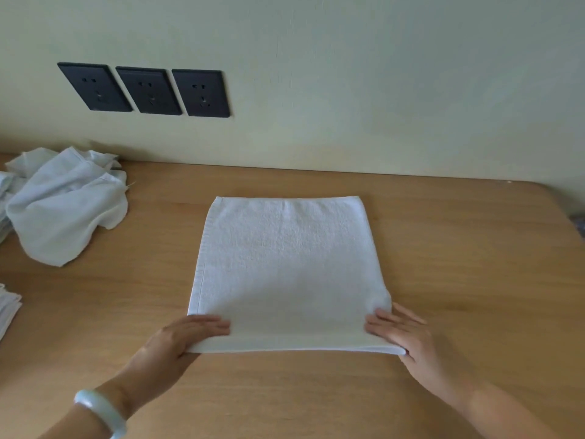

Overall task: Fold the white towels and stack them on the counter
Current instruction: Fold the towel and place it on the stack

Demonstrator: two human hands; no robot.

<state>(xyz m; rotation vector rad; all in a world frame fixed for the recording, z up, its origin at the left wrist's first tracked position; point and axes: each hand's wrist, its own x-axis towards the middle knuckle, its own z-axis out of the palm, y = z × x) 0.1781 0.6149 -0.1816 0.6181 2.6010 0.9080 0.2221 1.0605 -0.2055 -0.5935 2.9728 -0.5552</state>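
Observation:
A white towel lies flat and square on the wooden counter, folded once so that its near edge is doubled. My left hand grips the towel's near left corner, fingers on top and thumb underneath. My right hand grips the near right corner the same way. A heap of crumpled white towels sits at the far left of the counter. The edge of a stack of folded white towels shows at the left border.
The counter meets a pale wall at the back, with three black sockets on it. The counter's rounded right corner lies at the far right. A pale bangle circles my left wrist.

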